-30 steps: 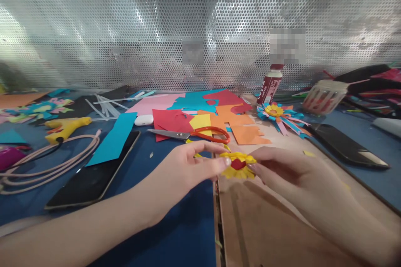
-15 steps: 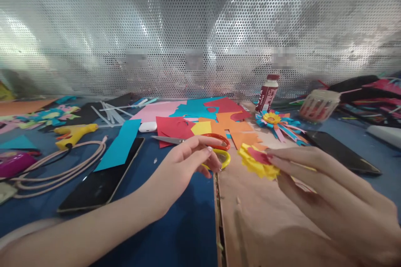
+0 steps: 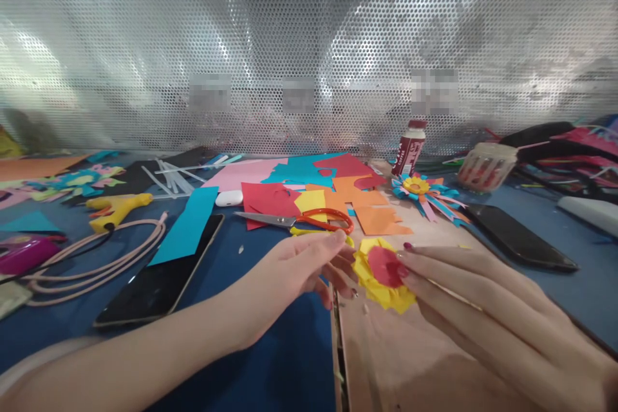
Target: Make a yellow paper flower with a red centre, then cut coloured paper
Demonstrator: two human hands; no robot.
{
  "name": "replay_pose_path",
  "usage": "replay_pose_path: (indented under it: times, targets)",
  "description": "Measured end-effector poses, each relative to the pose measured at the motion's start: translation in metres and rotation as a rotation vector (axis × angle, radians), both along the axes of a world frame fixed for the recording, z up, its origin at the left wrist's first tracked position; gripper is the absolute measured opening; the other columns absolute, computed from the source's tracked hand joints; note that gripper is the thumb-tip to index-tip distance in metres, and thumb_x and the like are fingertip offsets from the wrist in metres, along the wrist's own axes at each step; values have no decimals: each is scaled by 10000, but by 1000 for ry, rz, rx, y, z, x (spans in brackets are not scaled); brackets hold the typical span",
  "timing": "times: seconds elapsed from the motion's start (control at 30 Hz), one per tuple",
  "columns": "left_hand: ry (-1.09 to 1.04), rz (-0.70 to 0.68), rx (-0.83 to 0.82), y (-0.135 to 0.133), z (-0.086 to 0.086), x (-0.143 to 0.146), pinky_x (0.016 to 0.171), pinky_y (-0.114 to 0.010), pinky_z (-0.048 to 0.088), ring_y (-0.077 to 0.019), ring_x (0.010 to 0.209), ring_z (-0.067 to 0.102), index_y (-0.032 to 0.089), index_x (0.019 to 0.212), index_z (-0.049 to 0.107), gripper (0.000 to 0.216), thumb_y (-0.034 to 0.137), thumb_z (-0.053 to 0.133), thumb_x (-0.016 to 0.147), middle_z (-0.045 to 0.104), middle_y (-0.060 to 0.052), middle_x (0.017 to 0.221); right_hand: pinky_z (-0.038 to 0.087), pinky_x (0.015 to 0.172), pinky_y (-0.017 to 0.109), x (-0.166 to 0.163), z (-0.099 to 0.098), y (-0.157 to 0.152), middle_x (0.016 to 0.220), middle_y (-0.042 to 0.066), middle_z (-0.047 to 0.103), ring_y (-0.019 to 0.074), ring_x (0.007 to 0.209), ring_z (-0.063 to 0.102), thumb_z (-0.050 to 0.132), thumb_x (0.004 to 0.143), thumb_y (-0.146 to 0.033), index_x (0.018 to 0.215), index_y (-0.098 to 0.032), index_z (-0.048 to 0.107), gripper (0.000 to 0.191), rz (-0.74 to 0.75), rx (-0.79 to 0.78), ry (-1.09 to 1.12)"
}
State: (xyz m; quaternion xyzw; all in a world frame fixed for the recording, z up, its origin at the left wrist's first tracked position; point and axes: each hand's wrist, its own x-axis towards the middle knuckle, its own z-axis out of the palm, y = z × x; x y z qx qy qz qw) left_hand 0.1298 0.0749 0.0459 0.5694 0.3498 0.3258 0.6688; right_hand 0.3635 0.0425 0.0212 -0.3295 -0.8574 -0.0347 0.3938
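Right hand [image 3: 483, 309] pinches yellow paper flower [image 3: 381, 273]; left hand [image 3: 299, 267] half-open beside it.

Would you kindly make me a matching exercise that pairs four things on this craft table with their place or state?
Things:
1. flower
2. scissors
3. cable
4. left phone

Place or state:
a. coiled, pink
b. partly under a blue strip
c. touched by the right hand
d. lying on coloured paper

Pairs: 1-c; 2-d; 3-a; 4-b.
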Motion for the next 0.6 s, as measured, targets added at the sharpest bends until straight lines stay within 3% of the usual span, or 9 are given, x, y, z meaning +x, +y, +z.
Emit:
replay_pose_path:
  times: [0.23,0.33,0.4,0.5,0.6]
  targets:
    - [50,58,-28,-1,-2,-1,643,-225,428,-81,655,523,176,785,652,189,357,682,743,610,13,760,532,897,318,-4,5,7,1204,56,602,210,1074,591,468,870,-114,1262,-249,533,420,57,85,-82]
    - [66,105,-8,-1,-1,0,635,-211,429,-71,638,526,180,777,654,176,345,695,731,622,25,747,518,888,325,-11,7,10,1122,72,626,204,1039,596,464,837,-78,1197,-227,550,399,30,111,42]
    - [80,139,9,-1,0,1,618,-200,425,-64,627,516,173,751,652,165,330,698,728,617,31,732,535,799,302,-16,8,10,1019,71,638,192,949,614,447,852,-121,1114,-217,569,305,-18,-3,141]
    - [110,175,36,-2,1,2,602,-195,415,-62,620,504,169,736,645,160,316,703,719,614,37,729,525,670,246,-21,6,9,916,37,624,157,823,609,457,901,-246,1029,-239,573,173,-9,-344,215]
    - [142,197,56,-2,2,2,608,-201,404,-66,621,502,175,741,645,159,323,699,717,612,40,722,504,648,226,-25,1,10,876,22,606,132,756,584,483,911,-380,1058,-239,562,219,9,-682,374]
